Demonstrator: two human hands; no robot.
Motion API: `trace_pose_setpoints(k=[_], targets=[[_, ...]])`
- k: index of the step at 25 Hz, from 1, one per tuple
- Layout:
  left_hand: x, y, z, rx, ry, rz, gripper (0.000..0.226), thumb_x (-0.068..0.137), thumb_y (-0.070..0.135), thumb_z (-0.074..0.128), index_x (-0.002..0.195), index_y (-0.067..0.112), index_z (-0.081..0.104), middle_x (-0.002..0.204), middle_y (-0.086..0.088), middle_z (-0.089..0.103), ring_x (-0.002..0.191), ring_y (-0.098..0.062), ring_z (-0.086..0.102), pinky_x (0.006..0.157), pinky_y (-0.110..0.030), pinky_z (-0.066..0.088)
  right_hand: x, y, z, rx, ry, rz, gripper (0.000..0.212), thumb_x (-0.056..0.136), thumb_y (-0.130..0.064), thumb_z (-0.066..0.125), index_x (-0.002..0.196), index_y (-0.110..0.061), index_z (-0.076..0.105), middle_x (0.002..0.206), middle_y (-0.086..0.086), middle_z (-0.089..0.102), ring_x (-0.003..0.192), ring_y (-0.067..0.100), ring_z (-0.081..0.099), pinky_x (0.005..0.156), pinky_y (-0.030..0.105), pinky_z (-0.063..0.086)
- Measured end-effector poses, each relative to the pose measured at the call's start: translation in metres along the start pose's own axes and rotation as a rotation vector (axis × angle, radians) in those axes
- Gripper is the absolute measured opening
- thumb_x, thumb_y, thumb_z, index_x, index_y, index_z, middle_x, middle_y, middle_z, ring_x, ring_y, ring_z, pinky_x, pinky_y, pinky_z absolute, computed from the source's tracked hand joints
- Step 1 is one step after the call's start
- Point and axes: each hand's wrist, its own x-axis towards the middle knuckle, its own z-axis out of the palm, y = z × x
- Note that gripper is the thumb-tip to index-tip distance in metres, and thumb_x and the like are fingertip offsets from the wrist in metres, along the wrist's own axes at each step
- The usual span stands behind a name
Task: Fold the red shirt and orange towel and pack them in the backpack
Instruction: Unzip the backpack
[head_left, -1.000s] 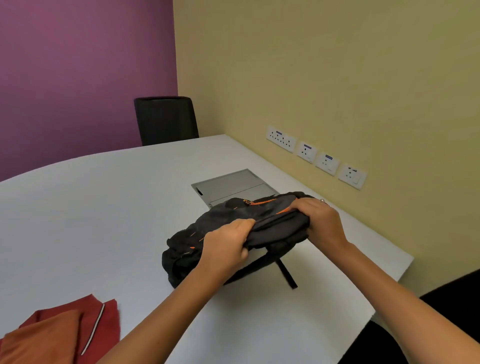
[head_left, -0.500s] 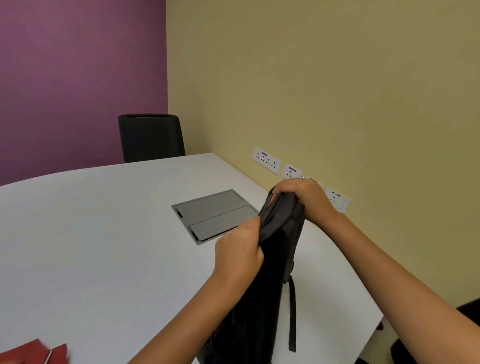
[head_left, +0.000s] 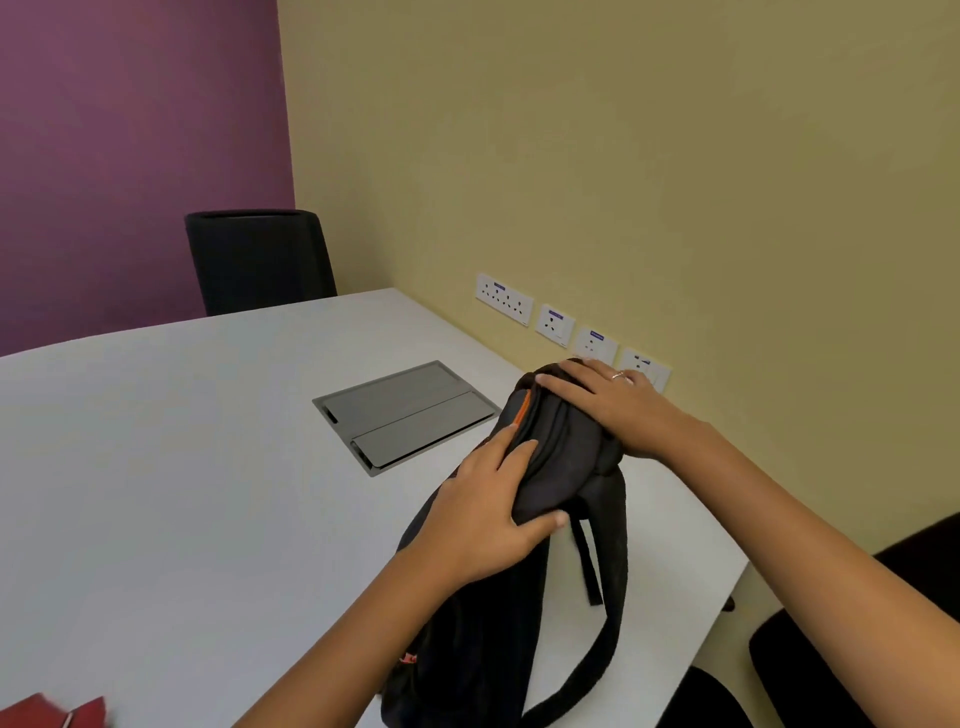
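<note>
The backpack (head_left: 524, 561) stands on the table (head_left: 171, 467), near its right edge. The left hand (head_left: 488, 514) lies on the backpack's left side, and the right hand (head_left: 608, 405) rests on its top. The floor box lid (head_left: 405, 415) sits in the table, left of the backpack and farther back. The shirt (head_left: 52, 712) lies far to its left, at the near edge. The chair (head_left: 257, 260) stands behind the table. The wall sockets (head_left: 556, 322) are behind the backpack.

Soft, even indoor light, faint shadows, sharp centre, wide-angle bending toward the edges.
</note>
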Motion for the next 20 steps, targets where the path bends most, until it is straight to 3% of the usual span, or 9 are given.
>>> trace_pose_setpoints(k=[3, 5, 7, 10, 12, 14, 16, 18, 20], targets=[[-0.004, 0.003, -0.007, -0.233, 0.011, -0.042, 0.071, 0.086, 0.073, 0.028, 0.144, 0.032, 0.035, 0.153, 0.014, 0.026, 0.138, -0.01, 0.029, 0.11, -0.038, 0.032, -0.008, 0.002, -0.041, 0.077, -0.196, 0.097, 0.087, 0.085, -0.003, 0.056, 0.148, -0.042, 0.009, 0.155, -0.004, 0.02, 0.142, 0.026, 0.017, 0.1, 0.046, 0.034], [-0.004, -0.001, -0.009, -0.376, 0.14, -0.054, 0.047, 0.097, 0.053, 0.031, 0.134, 0.033, 0.05, 0.141, 0.015, 0.044, 0.128, -0.005, 0.042, 0.106, -0.032, 0.036, -0.012, -0.003, -0.063, 0.167, -0.085, 0.066, 0.077, 0.079, 0.006, 0.046, 0.14, -0.04, 0.038, 0.145, -0.005, 0.039, 0.137, 0.023, 0.029, 0.099, 0.042, 0.038], [0.001, -0.005, -0.015, -0.403, 0.222, -0.066, 0.034, 0.096, 0.032, 0.042, 0.129, 0.036, 0.052, 0.127, 0.014, 0.056, 0.11, -0.004, 0.056, 0.096, -0.032, 0.045, -0.019, -0.021, -0.077, 0.361, 0.008, -0.05, 0.069, 0.071, 0.004, 0.045, 0.129, -0.032, 0.055, 0.135, -0.006, 0.052, 0.134, 0.019, 0.036, 0.103, 0.039, 0.037], [0.013, -0.014, -0.027, -0.351, 0.157, -0.17, 0.048, 0.088, 0.025, 0.054, 0.133, 0.027, 0.039, 0.117, 0.009, 0.058, 0.091, -0.009, 0.062, 0.083, -0.034, 0.05, -0.036, -0.06, -0.079, 0.552, -0.121, -0.195, 0.056, 0.073, -0.028, 0.053, 0.129, -0.031, 0.055, 0.136, -0.012, 0.052, 0.138, 0.012, 0.028, 0.112, 0.038, 0.026], [0.023, -0.023, -0.035, -0.155, 0.053, -0.207, 0.05, 0.085, 0.031, 0.058, 0.131, 0.02, 0.044, 0.112, 0.005, 0.062, 0.093, -0.017, 0.062, 0.081, -0.034, 0.049, -0.043, -0.076, -0.07, 0.456, -0.163, -0.226, 0.066, 0.075, -0.055, 0.064, 0.135, -0.034, 0.046, 0.144, -0.013, 0.041, 0.14, 0.011, 0.022, 0.112, 0.04, 0.021], [0.029, -0.031, -0.037, 0.045, -0.049, -0.192, 0.038, 0.085, 0.034, 0.057, 0.118, 0.016, 0.057, 0.105, -0.003, 0.066, 0.094, -0.024, 0.062, 0.077, -0.034, 0.05, -0.044, -0.08, -0.06, 0.318, -0.163, -0.214, 0.078, 0.071, -0.065, 0.066, 0.139, -0.039, 0.038, 0.153, -0.013, 0.024, 0.143, 0.011, 0.011, 0.113, 0.043, 0.011], [0.029, -0.036, -0.037, 0.165, -0.053, -0.177, 0.022, 0.086, 0.029, 0.055, 0.096, 0.01, 0.062, 0.093, -0.01, 0.066, 0.088, -0.029, 0.061, 0.066, -0.033, 0.046, -0.045, -0.082, -0.05, 0.249, -0.093, -0.206, 0.068, 0.074, -0.056, 0.067, 0.135, -0.042, 0.042, 0.154, -0.012, 0.02, 0.143, 0.014, 0.013, 0.113, 0.045, 0.012], [0.027, -0.043, -0.039, 0.228, 0.013, -0.18, 0.016, 0.085, 0.02, 0.051, 0.086, 0.007, 0.06, 0.087, -0.014, 0.064, 0.084, -0.034, 0.06, 0.06, -0.031, 0.039, -0.048, -0.082, -0.04, 0.207, 0.028, -0.227, 0.048, 0.077, -0.035, 0.069, 0.122, -0.04, 0.055, 0.145, -0.011, 0.039, 0.137, 0.016, 0.033, 0.106, 0.044, 0.026], [0.023, -0.054, -0.047, 0.267, 0.083, -0.189, 0.013, 0.085, 0.018, 0.05, 0.085, 0.008, 0.058, 0.086, -0.014, 0.064, 0.083, -0.034, 0.06, 0.059, -0.031, 0.037, -0.049, -0.077, -0.033, 0.158, 0.117, -0.239, 0.039, 0.07, -0.017, 0.069, 0.104, -0.036, 0.064, 0.118, -0.014, 0.06, 0.118, 0.016, 0.053, 0.091, 0.037, 0.034]])
